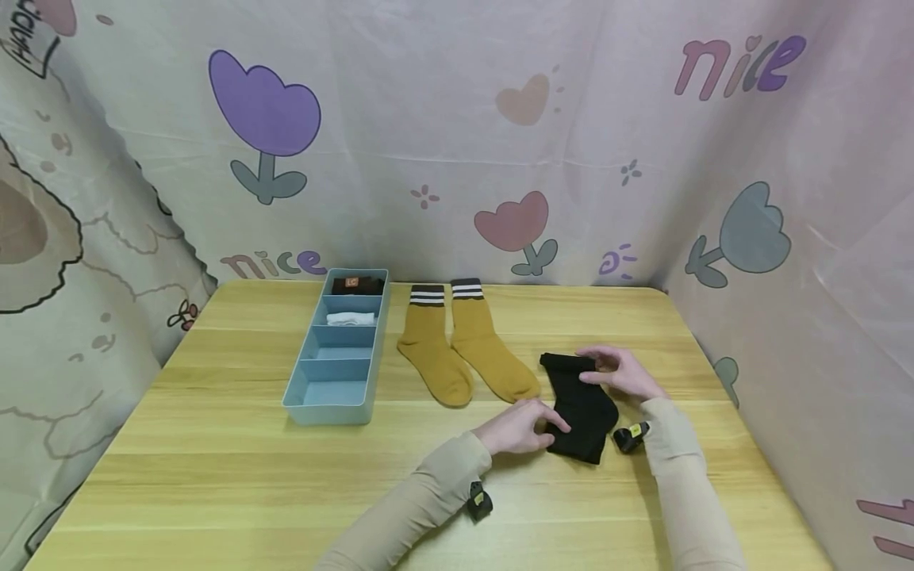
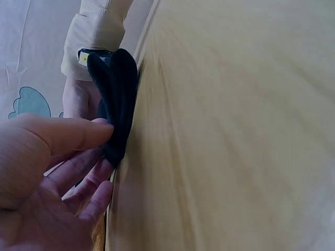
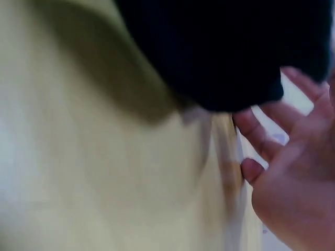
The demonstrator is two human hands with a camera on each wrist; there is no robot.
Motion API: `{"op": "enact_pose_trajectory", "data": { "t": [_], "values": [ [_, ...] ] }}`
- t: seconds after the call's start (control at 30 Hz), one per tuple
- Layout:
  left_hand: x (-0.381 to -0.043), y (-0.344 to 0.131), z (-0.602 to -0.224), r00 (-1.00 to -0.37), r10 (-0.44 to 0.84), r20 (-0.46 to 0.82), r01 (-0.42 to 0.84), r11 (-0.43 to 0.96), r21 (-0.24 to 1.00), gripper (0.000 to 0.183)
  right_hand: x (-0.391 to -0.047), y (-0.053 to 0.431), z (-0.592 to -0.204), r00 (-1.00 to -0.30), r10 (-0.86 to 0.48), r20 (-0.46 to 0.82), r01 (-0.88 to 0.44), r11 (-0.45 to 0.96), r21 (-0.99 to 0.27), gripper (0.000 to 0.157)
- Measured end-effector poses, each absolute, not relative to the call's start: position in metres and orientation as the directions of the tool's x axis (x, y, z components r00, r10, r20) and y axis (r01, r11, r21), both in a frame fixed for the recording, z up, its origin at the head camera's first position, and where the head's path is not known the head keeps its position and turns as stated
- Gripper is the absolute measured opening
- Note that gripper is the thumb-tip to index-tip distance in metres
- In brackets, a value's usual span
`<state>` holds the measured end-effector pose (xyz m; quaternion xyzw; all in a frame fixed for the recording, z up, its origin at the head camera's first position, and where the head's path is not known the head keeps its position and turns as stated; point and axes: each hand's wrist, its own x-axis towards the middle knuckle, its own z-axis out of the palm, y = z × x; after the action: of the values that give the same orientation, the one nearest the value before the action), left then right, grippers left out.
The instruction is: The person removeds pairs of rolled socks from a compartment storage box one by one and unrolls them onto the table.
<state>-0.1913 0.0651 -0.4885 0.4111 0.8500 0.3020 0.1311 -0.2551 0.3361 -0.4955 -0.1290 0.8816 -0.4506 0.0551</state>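
A pair of black socks (image 1: 580, 408), lying one on the other, is at the right of the table, partly lifted. My left hand (image 1: 520, 427) pinches their lower left edge; in the left wrist view its thumb (image 2: 89, 135) lies on one side and fingers on the other, with two dark layers fanning apart. My right hand (image 1: 623, 373) holds the upper end by the cuff, thumb on the near side. In the right wrist view the black fabric (image 3: 225, 52) hides part of that hand's fingers. Two mustard socks (image 1: 434, 345) with striped cuffs lie flat to the left.
A blue-grey divided box (image 1: 332, 414) stands left of the mustard socks. A dark folded item (image 1: 367, 285) sits in its back compartment and a white folded item (image 1: 350, 319) in the one before it. Printed cloth (image 1: 400, 119) hangs behind the wooden table (image 1: 214, 476).
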Motion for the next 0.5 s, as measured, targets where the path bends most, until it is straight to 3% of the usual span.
{"op": "enact_pose_trajectory", "data": {
  "t": [0.37, 0.5],
  "values": [
    [-0.197, 0.062, -0.492, -0.616, 0.788, 0.008, 0.589, 0.453, 0.670, 0.028, -0.269, 0.329, -0.493, -0.978, -0.207, -0.035, -0.113, 0.657, -0.745, 0.039],
    [-0.197, 0.062, -0.493, -0.613, 0.790, 0.002, 0.579, 0.447, 0.682, 0.028, -0.272, 0.329, -0.493, -0.965, -0.263, 0.002, -0.167, 0.607, -0.777, 0.042]
  ]
}}
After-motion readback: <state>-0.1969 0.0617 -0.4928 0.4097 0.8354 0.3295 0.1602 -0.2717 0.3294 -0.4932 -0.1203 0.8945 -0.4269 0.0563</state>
